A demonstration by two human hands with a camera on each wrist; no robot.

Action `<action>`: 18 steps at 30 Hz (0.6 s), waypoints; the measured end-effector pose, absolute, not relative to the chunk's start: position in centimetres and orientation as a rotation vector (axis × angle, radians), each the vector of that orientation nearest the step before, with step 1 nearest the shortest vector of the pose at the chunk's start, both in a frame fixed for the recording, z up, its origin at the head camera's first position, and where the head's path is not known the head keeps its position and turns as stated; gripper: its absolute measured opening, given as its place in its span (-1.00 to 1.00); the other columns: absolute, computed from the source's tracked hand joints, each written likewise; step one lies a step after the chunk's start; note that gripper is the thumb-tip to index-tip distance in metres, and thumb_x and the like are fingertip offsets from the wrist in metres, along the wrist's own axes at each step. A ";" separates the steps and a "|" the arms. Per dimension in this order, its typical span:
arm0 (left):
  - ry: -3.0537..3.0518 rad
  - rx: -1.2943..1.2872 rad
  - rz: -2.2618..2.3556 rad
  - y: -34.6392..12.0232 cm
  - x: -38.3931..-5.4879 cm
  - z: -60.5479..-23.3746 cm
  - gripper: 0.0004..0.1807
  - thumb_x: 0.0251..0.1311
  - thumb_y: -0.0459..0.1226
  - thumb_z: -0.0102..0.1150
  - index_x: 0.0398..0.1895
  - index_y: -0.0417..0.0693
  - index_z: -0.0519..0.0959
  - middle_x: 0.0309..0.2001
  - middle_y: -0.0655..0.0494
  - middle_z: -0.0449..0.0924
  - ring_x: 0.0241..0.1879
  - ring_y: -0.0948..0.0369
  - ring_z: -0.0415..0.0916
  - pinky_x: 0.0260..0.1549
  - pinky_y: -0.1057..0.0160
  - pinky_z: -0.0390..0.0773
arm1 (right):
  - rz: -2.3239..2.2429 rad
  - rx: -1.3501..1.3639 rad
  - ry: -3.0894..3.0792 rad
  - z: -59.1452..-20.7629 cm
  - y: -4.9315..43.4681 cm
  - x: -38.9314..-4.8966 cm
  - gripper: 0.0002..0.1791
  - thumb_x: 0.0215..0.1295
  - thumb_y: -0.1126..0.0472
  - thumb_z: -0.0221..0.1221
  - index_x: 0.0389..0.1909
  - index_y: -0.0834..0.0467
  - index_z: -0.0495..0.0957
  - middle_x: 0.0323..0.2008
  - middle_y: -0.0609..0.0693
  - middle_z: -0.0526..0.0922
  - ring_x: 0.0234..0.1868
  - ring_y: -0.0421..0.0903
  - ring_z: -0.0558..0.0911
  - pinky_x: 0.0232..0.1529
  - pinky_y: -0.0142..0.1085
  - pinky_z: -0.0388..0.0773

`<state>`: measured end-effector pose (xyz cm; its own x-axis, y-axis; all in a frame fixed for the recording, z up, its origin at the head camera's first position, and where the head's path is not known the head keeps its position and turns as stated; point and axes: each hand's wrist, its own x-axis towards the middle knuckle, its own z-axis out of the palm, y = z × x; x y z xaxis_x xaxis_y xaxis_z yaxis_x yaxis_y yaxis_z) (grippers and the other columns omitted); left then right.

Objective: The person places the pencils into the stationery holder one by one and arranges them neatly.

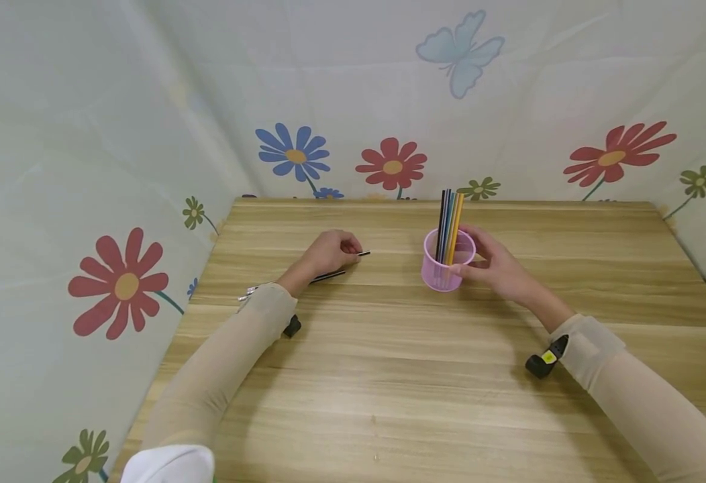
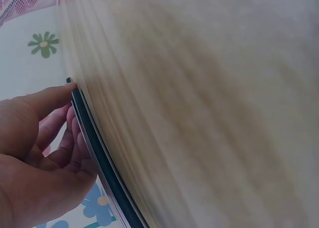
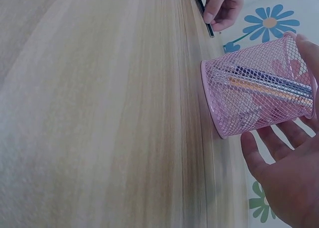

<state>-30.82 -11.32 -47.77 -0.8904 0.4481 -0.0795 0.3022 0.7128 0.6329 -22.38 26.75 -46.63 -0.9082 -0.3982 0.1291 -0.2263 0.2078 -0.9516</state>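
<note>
My left hand [image 1: 331, 255] is low over the left part of the table, thumb and fingers pinching a dark pencil [image 2: 94, 138] near one end. The tip of that pencil shows just past the fingertips in the head view. Another dark pencil [image 1: 331, 276] lies on the wood under the left wrist, and pale pencil ends [image 1: 247, 293] stick out on the wrist's far side. A pink mesh pencil cup [image 1: 439, 278] stands upright on the table, holding several black, blue and yellow pencils [image 1: 449, 228]. My right hand [image 1: 499, 270] grips it from the right, thumb in front and fingers behind.
The wood-grain table [image 1: 383, 376] meets a white cloth backdrop [image 1: 353, 80] with printed flowers and a butterfly along its back edge. More of the cloth hangs along the left side. Each wrist wears a small black camera [image 1: 546, 359] over a beige sleeve.
</note>
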 end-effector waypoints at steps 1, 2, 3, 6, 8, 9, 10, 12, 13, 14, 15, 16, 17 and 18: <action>2.696 0.597 0.930 -11.3 -30.8 -47.7 -0.89 0.39 -0.26 0.40 -0.12 -0.07 0.72 -0.21 0.07 0.68 -0.18 0.14 0.59 -0.11 0.16 0.58 | -1.797 -0.611 2.319 -46.7 26.7 -22.4 -0.12 0.36 0.42 0.38 0.62 0.15 0.17 0.53 0.19 0.30 0.58 0.22 0.25 0.45 0.27 0.31; 2.700 0.594 0.926 -11.4 -30.8 -47.7 -0.90 0.39 -0.26 0.40 -0.13 -0.06 0.72 -0.21 0.07 0.68 -0.18 0.14 0.59 -0.11 0.17 0.58 | -1.797 -0.614 2.320 -46.6 26.7 -22.4 -0.12 0.36 0.42 0.38 0.62 0.15 0.18 0.53 0.19 0.30 0.58 0.22 0.25 0.45 0.26 0.31; 2.703 0.593 0.923 -11.3 -30.8 -47.7 -0.91 0.40 -0.25 0.40 -0.14 -0.05 0.72 -0.22 0.08 0.68 -0.19 0.14 0.58 -0.12 0.17 0.58 | -1.795 -0.612 2.321 -46.6 26.7 -22.4 -0.12 0.36 0.42 0.38 0.62 0.15 0.18 0.53 0.18 0.30 0.58 0.22 0.25 0.45 0.26 0.31; 2.704 0.594 0.916 -11.3 -30.8 -47.7 -0.93 0.40 -0.25 0.39 -0.16 -0.04 0.72 -0.23 0.08 0.68 -0.20 0.15 0.57 -0.14 0.18 0.57 | -1.780 -0.602 2.332 -46.5 26.7 -22.4 -0.11 0.37 0.40 0.38 0.63 0.14 0.17 0.54 0.19 0.29 0.59 0.23 0.23 0.45 0.25 0.31; 2.704 0.595 0.913 -11.3 -30.8 -47.6 -0.94 0.41 -0.26 0.39 -0.17 -0.04 0.72 -0.24 0.08 0.68 -0.21 0.14 0.57 -0.15 0.18 0.56 | -1.770 -0.595 2.337 -46.4 26.6 -22.4 -0.11 0.37 0.39 0.38 0.63 0.14 0.16 0.54 0.19 0.29 0.59 0.24 0.23 0.46 0.25 0.31; 2.704 0.596 0.911 -11.3 -30.7 -47.6 -0.94 0.41 -0.26 0.38 -0.17 -0.04 0.72 -0.24 0.08 0.67 -0.22 0.14 0.57 -0.15 0.18 0.56 | -1.769 -0.595 2.337 -46.4 26.6 -22.4 -0.11 0.37 0.38 0.38 0.63 0.15 0.16 0.54 0.20 0.29 0.59 0.25 0.22 0.46 0.25 0.30; 2.706 0.596 0.907 -11.3 -30.7 -47.6 -0.95 0.41 -0.26 0.38 -0.17 -0.04 0.72 -0.24 0.08 0.67 -0.22 0.14 0.57 -0.16 0.18 0.56 | -1.767 -0.594 2.337 -46.3 26.6 -22.4 -0.11 0.37 0.38 0.38 0.63 0.15 0.16 0.54 0.20 0.28 0.59 0.25 0.22 0.47 0.25 0.29; 2.710 0.599 0.898 -11.2 -30.7 -47.5 -0.95 0.41 -0.26 0.38 -0.17 -0.04 0.72 -0.24 0.07 0.67 -0.22 0.13 0.56 -0.16 0.17 0.56 | -1.774 -0.594 2.332 -46.3 26.6 -22.3 -0.11 0.37 0.39 0.38 0.62 0.16 0.16 0.54 0.21 0.29 0.59 0.25 0.22 0.47 0.25 0.29; 2.713 0.604 0.891 -11.2 -30.6 -47.5 -0.95 0.42 -0.26 0.37 -0.17 -0.04 0.72 -0.23 0.07 0.67 -0.21 0.13 0.56 -0.15 0.16 0.56 | -1.774 -0.595 2.334 -46.3 26.6 -22.3 -0.12 0.37 0.40 0.38 0.62 0.17 0.16 0.54 0.22 0.29 0.59 0.26 0.23 0.46 0.26 0.29; 2.715 0.611 0.883 -11.2 -30.6 -47.4 -0.95 0.42 -0.26 0.37 -0.17 -0.04 0.73 -0.22 0.06 0.67 -0.21 0.13 0.56 -0.15 0.15 0.56 | -1.773 -0.592 2.337 -46.3 26.6 -22.3 -0.12 0.37 0.40 0.37 0.62 0.17 0.16 0.53 0.22 0.30 0.58 0.26 0.24 0.46 0.26 0.30; 2.717 0.619 0.875 -11.2 -30.6 -47.4 -0.94 0.43 -0.26 0.37 -0.16 -0.04 0.73 -0.22 0.06 0.67 -0.21 0.12 0.56 -0.15 0.15 0.57 | -1.773 -0.595 2.338 -46.3 26.6 -22.3 -0.12 0.37 0.40 0.37 0.62 0.17 0.15 0.53 0.22 0.30 0.58 0.26 0.24 0.45 0.26 0.31; 2.719 0.627 0.866 -11.2 -30.5 -47.4 -0.94 0.43 -0.25 0.36 -0.16 -0.04 0.72 -0.21 0.06 0.66 -0.21 0.12 0.56 -0.15 0.14 0.57 | -1.772 -0.593 2.341 -46.3 26.6 -22.3 -0.12 0.38 0.40 0.37 0.62 0.17 0.16 0.52 0.22 0.31 0.57 0.26 0.25 0.45 0.26 0.32; 2.719 0.636 0.857 -11.2 -30.5 -47.5 -0.94 0.44 -0.25 0.35 -0.15 -0.04 0.72 -0.21 0.06 0.66 -0.20 0.13 0.56 -0.15 0.14 0.57 | -1.771 -0.590 2.343 -46.4 26.6 -22.2 -0.12 0.38 0.40 0.37 0.62 0.17 0.15 0.52 0.22 0.31 0.57 0.26 0.26 0.44 0.26 0.33; 2.718 0.645 0.853 -11.2 -30.5 -47.5 -0.94 0.45 -0.25 0.35 -0.15 -0.04 0.72 -0.20 0.06 0.66 -0.20 0.13 0.56 -0.14 0.14 0.58 | -1.765 -0.589 2.351 -46.4 26.6 -22.2 -0.12 0.38 0.39 0.38 0.62 0.16 0.15 0.52 0.22 0.32 0.57 0.26 0.27 0.43 0.25 0.35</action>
<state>-30.52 -11.23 -47.47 -0.8793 0.4701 -0.0766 0.3421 0.7352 0.5852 -22.22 26.60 -46.41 -0.9128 -0.3909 0.1181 -0.2225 0.2337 -0.9465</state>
